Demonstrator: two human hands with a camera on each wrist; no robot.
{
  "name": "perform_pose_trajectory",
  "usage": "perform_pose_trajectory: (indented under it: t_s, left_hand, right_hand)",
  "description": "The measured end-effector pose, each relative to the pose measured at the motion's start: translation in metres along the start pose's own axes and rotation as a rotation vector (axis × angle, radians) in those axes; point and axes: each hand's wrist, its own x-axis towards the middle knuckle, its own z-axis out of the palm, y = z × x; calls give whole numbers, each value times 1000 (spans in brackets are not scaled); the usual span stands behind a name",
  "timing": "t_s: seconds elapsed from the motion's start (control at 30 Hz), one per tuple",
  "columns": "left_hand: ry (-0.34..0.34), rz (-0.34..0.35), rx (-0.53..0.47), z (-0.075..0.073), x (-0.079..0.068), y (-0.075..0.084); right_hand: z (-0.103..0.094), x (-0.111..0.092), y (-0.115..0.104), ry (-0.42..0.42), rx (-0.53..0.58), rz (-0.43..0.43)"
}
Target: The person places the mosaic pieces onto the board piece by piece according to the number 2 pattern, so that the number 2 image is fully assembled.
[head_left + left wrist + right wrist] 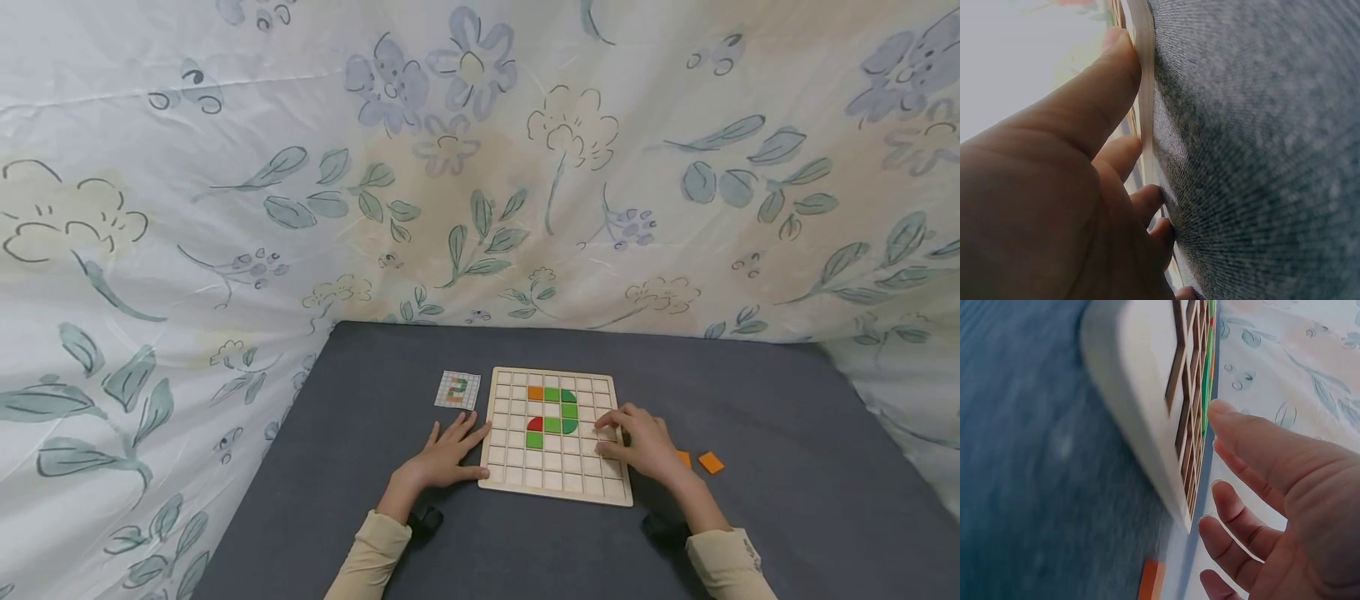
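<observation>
A pale wooden grid board (510,454) lies on the dark cloth. Set in its squares are an orange square tile (536,392), several green tiles (569,411) and a red rounded tile (535,424). My left hand (444,458) spreads its fingers against the board's left edge; in the left wrist view the thumb (1107,87) touches the rim. Over the right edge hovers my right hand (641,439), fingers loosely bent. The right wrist view shows its thumb (1254,434) and fingers apart, with nothing visible between them.
A small printed card (457,389) with a coloured grid pattern lies beyond the left hand. To the right of the board, near the right wrist, are a loose orange tile (711,462) and another partly hidden orange tile (684,458). Floral fabric (480,208) hangs behind the table.
</observation>
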Motion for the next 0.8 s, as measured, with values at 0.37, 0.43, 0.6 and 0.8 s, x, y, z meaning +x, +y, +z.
perform_pose_trajectory:
  t_s: [0.37, 0.43, 0.6, 0.8]
  left_hand:
    - [-3, 3, -4, -1, -2, 0]
    - [-4, 5, 0, -1, -1, 0]
    - [-5, 6, 2, -1, -1, 1]
    - [-7, 10, -3, -2, 0, 1]
  right_hand:
    - [-8, -11, 19, 9, -30, 45]
    - [-9, -13, 23, 14, -35, 40]
    - [-13, -18, 30, 28, -56, 52]
    - [-20, -23, 31, 26, -73, 67]
